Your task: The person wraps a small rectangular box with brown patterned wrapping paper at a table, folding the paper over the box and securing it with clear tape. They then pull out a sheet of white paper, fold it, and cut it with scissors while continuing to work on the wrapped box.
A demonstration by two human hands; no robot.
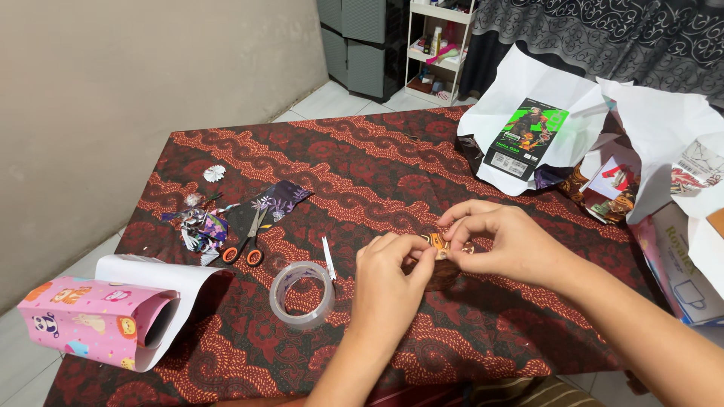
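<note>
Wrapped in brown and orange patterned paper, a small parcel point(440, 249) sits between my two hands on the red patterned tablecloth point(377, 173), mostly hidden by my fingers, so I cannot tell its full shape. My left hand point(394, 275) comes at it from the near side, thumb and forefinger pinched on its left end. My right hand point(498, 241) curls over it from the far right, fingertips pressed together on the top edge of the paper. Just left of my left hand stands a roll of clear tape point(302, 294), with a loose white strip point(328, 258) lying beside it. Further left lie scissors with orange handles point(249, 241), next to a heap of paper scraps point(200, 224) and a dark flowered offcut point(277, 200). Well to the left, at the table's near corner, rests a roll of pink wrapping paper with cartoon animals point(98, 316). Beyond my right hand, a black and green box point(526, 139) lies on a spread white sheet point(520, 83).
</note>
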